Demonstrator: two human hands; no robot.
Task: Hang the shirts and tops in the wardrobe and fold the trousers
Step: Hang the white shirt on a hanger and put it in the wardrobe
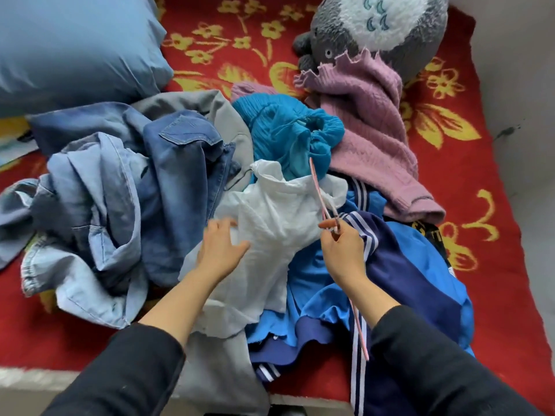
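Note:
A pile of clothes lies on the bed. A thin white top [279, 217] is spread in the middle of it. My left hand [220, 249] rests on the white top's left side with fingers spread. My right hand [342, 250] grips a pink hanger [322, 199] near its hook, one hanger arm lying over the white top. Denim trousers [177, 181] and a light blue denim piece [90, 223] lie at the left. A teal top [288, 136], a mauve knitted sweater [372, 130] and a blue and navy striped jacket [414, 265] lie behind and to the right.
The bed has a red blanket with yellow flowers [468, 187]. A blue pillow [75, 46] sits at the back left and a grey plush toy [381, 28] at the back right. A grey garment [222, 370] hangs over the bed's near edge. A wall [519, 85] runs along the right.

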